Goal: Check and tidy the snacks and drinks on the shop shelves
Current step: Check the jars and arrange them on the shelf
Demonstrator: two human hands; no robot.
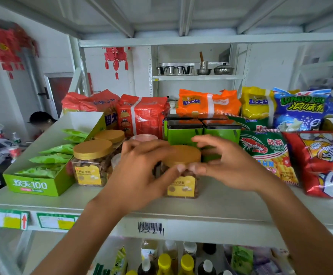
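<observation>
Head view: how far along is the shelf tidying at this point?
Done, seemingly: two gold-lidded jars stand upright beside the green box, with green tins squared up behind. In hand: the left hand grips a third jar at the shelf front; the right hand cups it, grip unclear. Left: the prawn bag and red crisp bag lie slanted, and the lower-shelf bottles are not yet reached.
</observation>
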